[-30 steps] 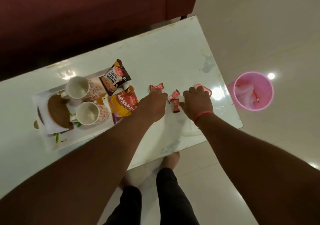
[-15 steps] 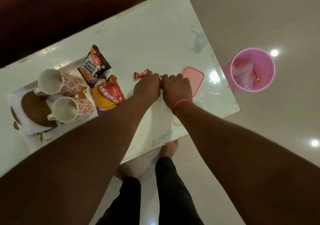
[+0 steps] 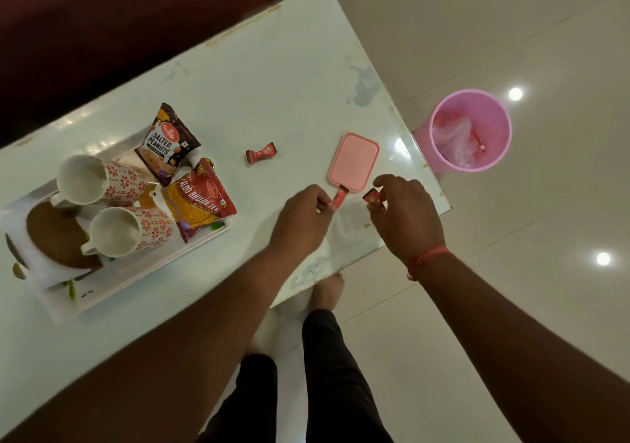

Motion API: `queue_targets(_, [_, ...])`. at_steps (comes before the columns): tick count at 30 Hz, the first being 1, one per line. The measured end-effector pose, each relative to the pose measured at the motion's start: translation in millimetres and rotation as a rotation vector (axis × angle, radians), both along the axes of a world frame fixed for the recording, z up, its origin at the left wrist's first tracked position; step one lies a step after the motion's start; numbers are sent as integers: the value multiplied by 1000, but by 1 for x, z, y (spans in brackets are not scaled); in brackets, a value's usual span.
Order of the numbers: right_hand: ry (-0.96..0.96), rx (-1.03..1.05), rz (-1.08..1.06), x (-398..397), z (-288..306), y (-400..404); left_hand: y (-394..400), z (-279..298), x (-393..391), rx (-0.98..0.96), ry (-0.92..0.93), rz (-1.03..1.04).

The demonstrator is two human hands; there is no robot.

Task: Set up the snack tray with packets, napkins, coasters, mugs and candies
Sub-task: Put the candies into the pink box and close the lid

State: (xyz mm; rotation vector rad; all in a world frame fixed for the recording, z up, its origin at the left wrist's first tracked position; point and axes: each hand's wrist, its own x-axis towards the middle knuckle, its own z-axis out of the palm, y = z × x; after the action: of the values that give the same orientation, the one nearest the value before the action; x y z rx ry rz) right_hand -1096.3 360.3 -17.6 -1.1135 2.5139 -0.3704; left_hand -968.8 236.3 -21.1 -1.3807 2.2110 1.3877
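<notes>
The white tray (image 3: pixel 143 272) at the left carries two patterned mugs (image 3: pixel 102 181) (image 3: pixel 133 233), a peanut packet (image 3: pixel 167 144), a red snack packet (image 3: pixel 201 200), a brown coaster (image 3: pixel 58 238) and a white napkin (image 3: pixel 20 248). A wrapped red candy (image 3: pixel 260 152) lies alone on the white table (image 3: pixel 272 77). My left hand (image 3: pixel 301 219) pinches a red candy (image 3: pixel 340 197) by its end. My right hand (image 3: pixel 405 212) pinches another red candy (image 3: pixel 372 197) at its fingertips. Between and just beyond the hands lies a pink lid (image 3: pixel 354 161).
A pink bin (image 3: pixel 472 132) with a plastic liner stands on the tiled floor right of the table. A dark red sofa (image 3: pixel 119 16) runs along the table's far side. My legs and a bare foot (image 3: pixel 329 292) are below the table's near edge.
My hands were together over the candies; they have now separated, each holding one candy. The view has shifted, so the tray sits further left.
</notes>
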Motion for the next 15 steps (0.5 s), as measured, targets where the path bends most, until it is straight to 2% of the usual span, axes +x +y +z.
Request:
queue_targets(8, [45,125,-13,8,-15,10,34,-9,-20,-53,-57,-111])
queue_targets(15, [-5,58,-119,8,-7,11,4,-14,-3,-244,-23,-190])
